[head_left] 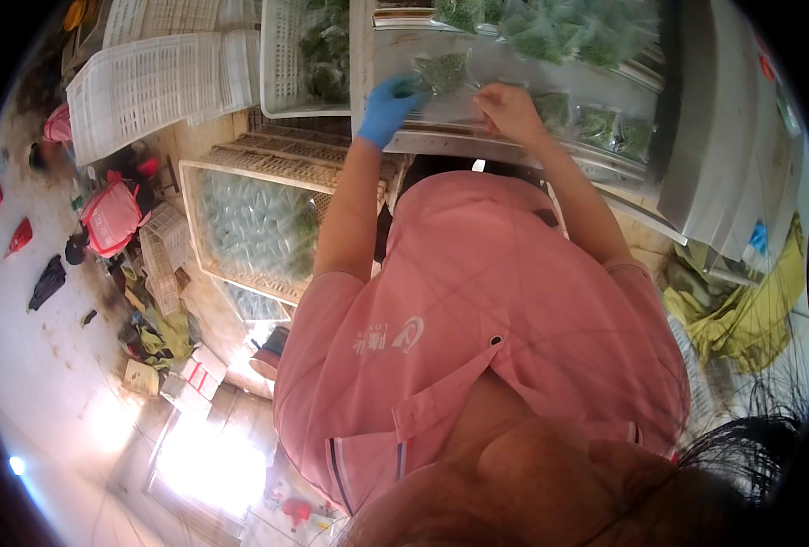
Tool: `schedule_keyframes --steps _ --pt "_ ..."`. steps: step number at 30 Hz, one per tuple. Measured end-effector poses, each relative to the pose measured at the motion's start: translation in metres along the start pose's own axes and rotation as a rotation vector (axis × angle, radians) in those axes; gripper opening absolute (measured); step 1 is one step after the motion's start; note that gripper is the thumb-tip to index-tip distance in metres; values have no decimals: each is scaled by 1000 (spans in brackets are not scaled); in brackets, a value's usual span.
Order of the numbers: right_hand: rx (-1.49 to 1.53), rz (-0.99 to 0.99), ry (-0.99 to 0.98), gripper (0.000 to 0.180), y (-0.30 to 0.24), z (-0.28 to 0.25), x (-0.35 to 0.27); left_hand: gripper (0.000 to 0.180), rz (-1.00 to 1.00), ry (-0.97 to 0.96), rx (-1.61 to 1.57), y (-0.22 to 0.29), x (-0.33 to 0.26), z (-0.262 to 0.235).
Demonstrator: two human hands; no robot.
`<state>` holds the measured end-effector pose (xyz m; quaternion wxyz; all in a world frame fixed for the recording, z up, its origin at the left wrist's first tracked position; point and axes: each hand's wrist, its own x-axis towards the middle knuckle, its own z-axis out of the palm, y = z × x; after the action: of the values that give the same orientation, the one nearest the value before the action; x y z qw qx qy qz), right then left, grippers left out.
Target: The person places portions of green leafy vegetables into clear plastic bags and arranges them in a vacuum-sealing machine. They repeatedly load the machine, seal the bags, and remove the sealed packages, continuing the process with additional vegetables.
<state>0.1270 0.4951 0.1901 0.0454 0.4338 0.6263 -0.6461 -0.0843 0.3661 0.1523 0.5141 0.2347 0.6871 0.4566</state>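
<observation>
My left hand [388, 111], in a blue glove, is closed on the left side of a clear plastic bag [443, 71] with small green vegetable pieces in it. The bag lies on a steel worktop [391, 56]. At the bag's right, my bare right hand [512, 113] has its fingers pinched together at the clear plastic edge. My fingertips partly hide the plastic they hold. To the right of that hand, several filled bags [597, 128] lie in a row along the near edge.
A heap of filled bags [568, 32] lies at the back of the worktop. A white crate [281, 82] with green bags stands left of it; a lower crate [190, 205] holds many more bags. Stacked white crates [140, 91] are farther left. A steel housing [719, 118] borders the right side.
</observation>
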Motion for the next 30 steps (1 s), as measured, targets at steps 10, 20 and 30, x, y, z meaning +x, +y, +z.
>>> schedule_keyframes --steps 10,20,30 --pt "-737 -284 228 23 35 26 -4 29 307 250 616 -37 21 26" --pt "-738 -682 111 18 41 16 -18 28 63 -47 638 -21 6 -3" --pt "-700 -735 113 11 49 25 -20 34 317 341 334 54 104 20"
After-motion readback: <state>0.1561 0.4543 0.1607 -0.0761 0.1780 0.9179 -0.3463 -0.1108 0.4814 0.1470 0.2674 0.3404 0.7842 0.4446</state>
